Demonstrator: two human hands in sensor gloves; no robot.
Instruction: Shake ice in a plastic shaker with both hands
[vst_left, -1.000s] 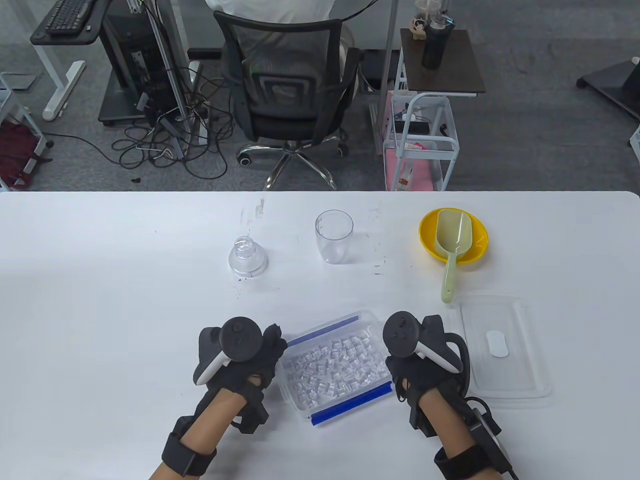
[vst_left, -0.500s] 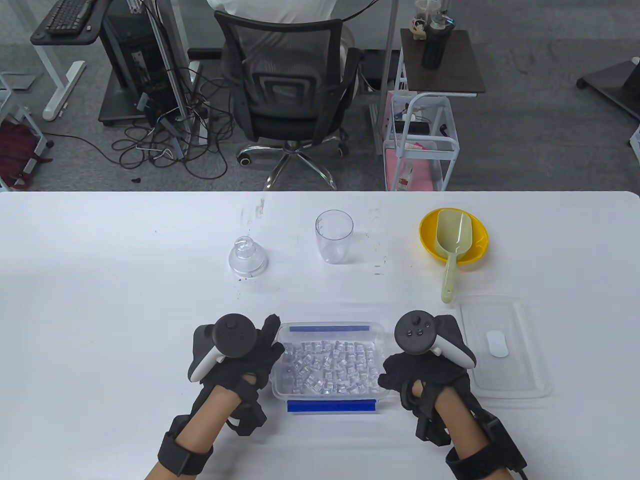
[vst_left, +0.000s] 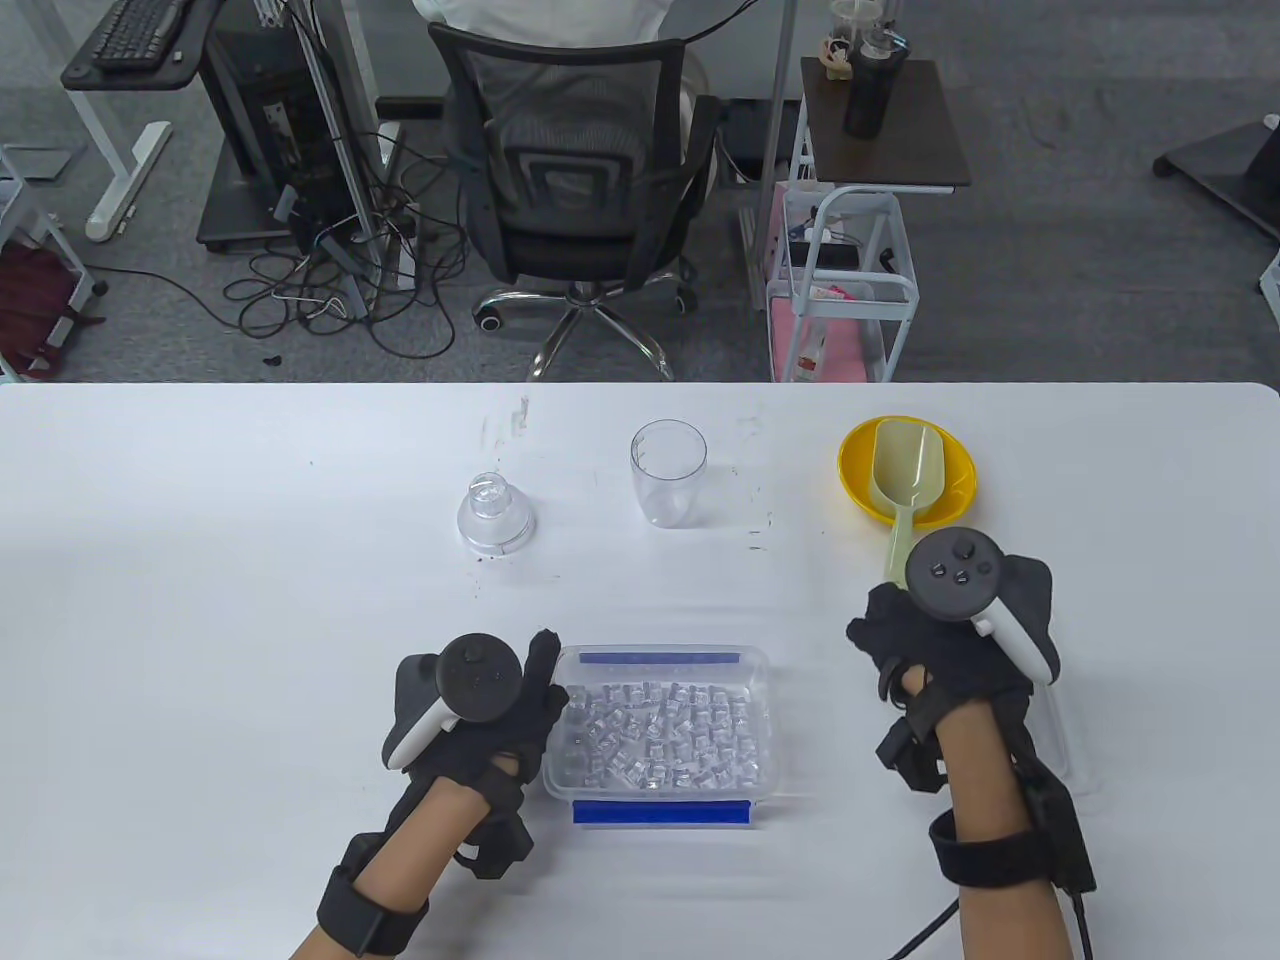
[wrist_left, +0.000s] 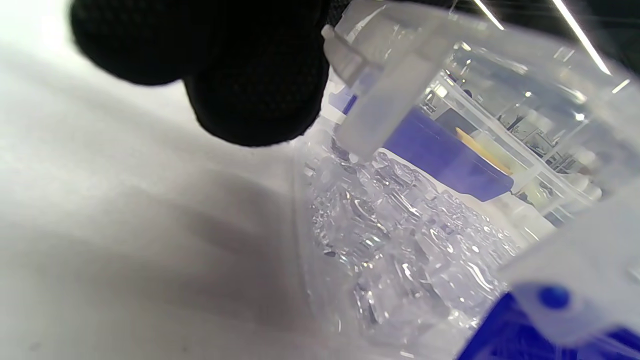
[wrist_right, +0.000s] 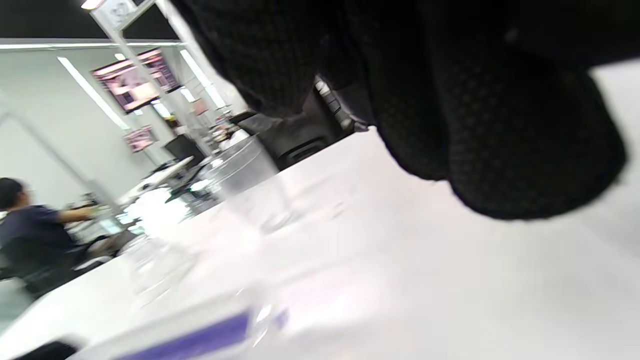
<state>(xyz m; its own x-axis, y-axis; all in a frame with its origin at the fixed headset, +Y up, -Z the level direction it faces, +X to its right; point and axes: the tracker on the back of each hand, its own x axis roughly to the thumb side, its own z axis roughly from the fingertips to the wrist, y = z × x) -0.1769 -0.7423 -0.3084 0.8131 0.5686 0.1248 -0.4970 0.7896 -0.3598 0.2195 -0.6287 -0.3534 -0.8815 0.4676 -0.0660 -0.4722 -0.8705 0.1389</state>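
While the left hand (vst_left: 478, 712) rests against the left end of the clear ice container (vst_left: 760, 690), its fingers lie straight along that wall, thumb side up; the left wrist view shows gloved fingertips (wrist_left: 255, 90) beside the container's rim, w/ ice cubes (vst_left: 665, 735) piled inside right next to them. Blue tape strips sit on the container's far and near edges.

Right hand (vst_left: 945, 640) is up off to the right of the container, well apart from it, over the handle end of the pale green scoop (vst_left: 908, 475). Whether it touches the handle: can't tell, the tracker covers the fingers. Its finger state can't be read in the table view; the right wrist view gives only blurred dark glove (wrist_right: 450, 100) above bare table, nothing seen held.

Shaker cup (vst_left: 668, 472), clear plastic, stands upright and open, well beyond both hands, roughly between them, nearer the right hand's side of the left hand. It looks empty. Its domed clear lid (vst_left: 495, 512) sits on the table (vst_left: 200, 560) to the cup's left, beyond the left hand, apart from the cup.

Scoop bowl lies in a yellow bowl (vst_left: 860, 470) just beyond the right hand. Flat clear container lid (vst_left: 1060, 760) lies under/beside the right wrist, mostly hidden by the arm.
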